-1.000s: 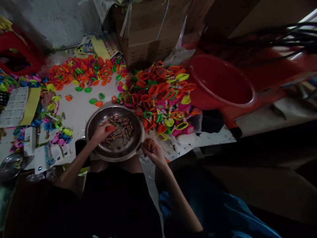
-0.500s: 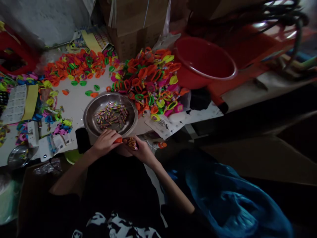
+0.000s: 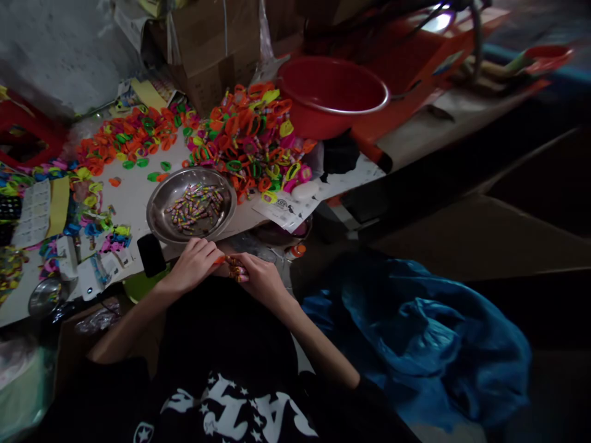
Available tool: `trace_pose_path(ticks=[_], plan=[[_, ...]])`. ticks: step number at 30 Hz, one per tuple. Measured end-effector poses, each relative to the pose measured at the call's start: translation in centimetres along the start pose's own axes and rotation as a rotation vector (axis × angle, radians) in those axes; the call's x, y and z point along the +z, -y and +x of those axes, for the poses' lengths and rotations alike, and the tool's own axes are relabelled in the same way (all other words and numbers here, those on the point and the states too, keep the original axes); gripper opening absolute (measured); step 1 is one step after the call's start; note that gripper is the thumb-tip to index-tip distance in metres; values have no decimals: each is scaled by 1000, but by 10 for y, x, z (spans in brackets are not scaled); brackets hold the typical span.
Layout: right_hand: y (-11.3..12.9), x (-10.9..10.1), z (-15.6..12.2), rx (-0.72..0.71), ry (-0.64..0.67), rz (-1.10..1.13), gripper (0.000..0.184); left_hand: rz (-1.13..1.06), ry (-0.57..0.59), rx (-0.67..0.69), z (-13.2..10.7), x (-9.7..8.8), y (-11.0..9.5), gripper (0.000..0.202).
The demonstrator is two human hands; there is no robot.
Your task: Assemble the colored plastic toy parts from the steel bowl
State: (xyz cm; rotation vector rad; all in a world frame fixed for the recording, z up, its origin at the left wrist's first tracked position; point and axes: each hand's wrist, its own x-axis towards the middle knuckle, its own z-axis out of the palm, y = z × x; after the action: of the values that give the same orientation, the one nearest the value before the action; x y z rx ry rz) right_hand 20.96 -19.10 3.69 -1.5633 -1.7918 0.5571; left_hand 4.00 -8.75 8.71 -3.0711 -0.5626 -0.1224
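Observation:
My left hand (image 3: 194,263) is closed on a small orange plastic piece (image 3: 220,259), mostly hidden by the fingers. My right hand (image 3: 264,280) grips a bunch of short patterned sticks (image 3: 237,272); their exact kind is unclear. Both hands meet in front of my body, at the table's near edge, with the orange piece close to the sticks. Just beyond them stands a steel bowl (image 3: 154,226) holding many similar short sticks (image 3: 196,208). Behind it rises a heap of orange, green, yellow and pink plastic pieces (image 3: 249,132), some with patterned sticks on them.
A red basin (image 3: 332,92) stands behind the heap at right. More orange and green pieces (image 3: 138,132) lie at back left. A dark phone-like object (image 3: 151,255) rests by the bowl. A blue plastic bag (image 3: 425,344) lies low on the right.
The view has swung to the right, so the table's contents appear shifted left. My hands stay together on the orange piece and the sticks, with the right fingers now nearer the piece.

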Motion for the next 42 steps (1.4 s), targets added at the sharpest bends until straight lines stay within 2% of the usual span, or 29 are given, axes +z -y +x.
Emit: trace_pose_path(ticks=[3,8,13,19,25,29,33,37,42], plan=[[2,-3,-11,14,12,-61,23,45,14,52,4,-1,-10,19],[7,-9,-24,42,119,-176,12,120,61,209,5,3,-25,15],[10,-7,-32,-4,239,-267,13,128,74,200,-1,21,-32,15],[1,-6,-33,-15,305,-238,14,89,37,207,-1,38,-29,18],[-14,-13,-29,-22,337,-173,14,12,45,231,15,39,-27,14],[-21,-17,-20,-42,456,-131,14,-11,141,255,19,44,-23,15],[-25,-20,-10,10,560,-98,8,-51,204,288,16,49,-17,11],[-25,-20,-1,59,657,-109,11,-175,192,308,7,52,-14,8],[-25,-24,10,-59,785,-2,8,-410,188,296,-5,59,-12,19]])
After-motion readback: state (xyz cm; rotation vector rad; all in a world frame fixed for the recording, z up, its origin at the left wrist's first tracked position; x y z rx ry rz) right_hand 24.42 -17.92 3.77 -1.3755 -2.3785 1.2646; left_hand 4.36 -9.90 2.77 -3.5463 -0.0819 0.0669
